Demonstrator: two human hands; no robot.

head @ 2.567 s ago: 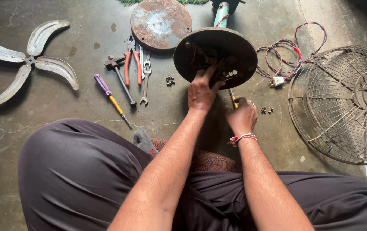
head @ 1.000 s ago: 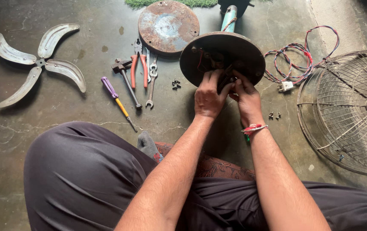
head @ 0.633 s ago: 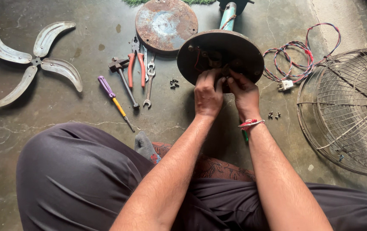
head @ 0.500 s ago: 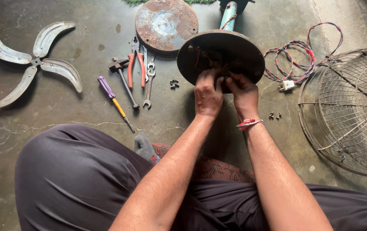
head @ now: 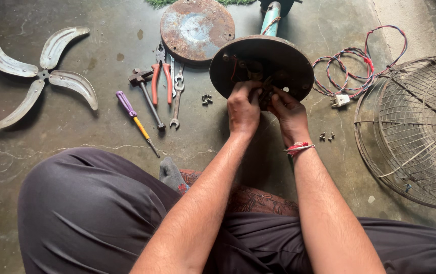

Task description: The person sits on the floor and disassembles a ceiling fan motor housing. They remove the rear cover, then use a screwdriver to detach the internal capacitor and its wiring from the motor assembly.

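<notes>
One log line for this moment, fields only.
left hand: on fan base | right hand: on fan base | floor: pliers, screwdriver, fan blades

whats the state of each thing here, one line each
left hand: fingers inside the round base, gripping a part I can't make out
right hand: fingers inside the base too
round base: tipped on its side, open underside facing the person
rusty plate: off, flat on the floor
fan blade: detached, flat
wire guard: detached
pliers: shut, lying unused
cord: loosely coiled, unplugged

Rusty matt metal fan base (head: 289, 61), dull metal blades (head: 40, 76), rough concrete floor (head: 76, 147).
</notes>
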